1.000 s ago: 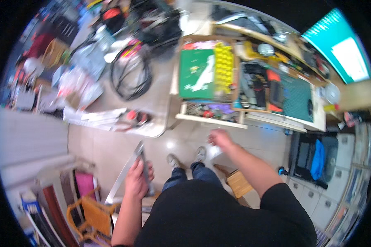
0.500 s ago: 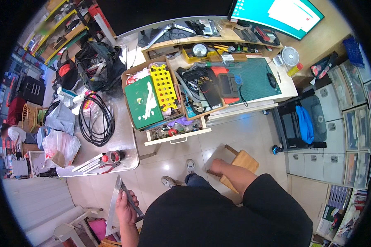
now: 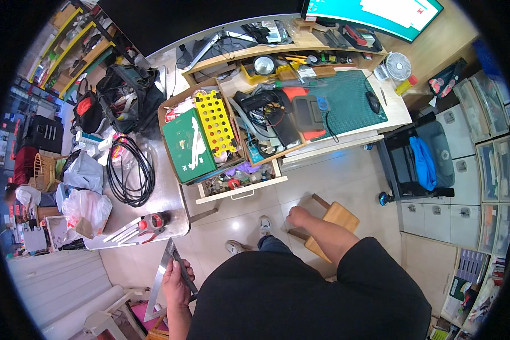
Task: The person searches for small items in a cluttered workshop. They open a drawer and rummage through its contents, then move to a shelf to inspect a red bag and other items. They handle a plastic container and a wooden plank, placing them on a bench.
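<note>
Leftward, the metal triangle [image 3: 157,288] lies in the left hand [image 3: 177,285], fingers wrapped around its dark bar; the right hand [image 3: 299,216], curled, contents indiscernible, is well apart. Its long axis runs fore-and-aft, apex pointing forward toward the bench [image 3: 173,212], rear end slanting left.

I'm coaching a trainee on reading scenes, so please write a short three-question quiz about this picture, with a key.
1. Which hand holds the metal triangular tool?
2. True or false: the coiled black cable lies on the green cutting mat.
3. The perforated piece beside the green case is: (a) red, (b) yellow, (c) blue?

Key:
1. The left hand.
2. False; it lies on the grey table.
3. b
</note>
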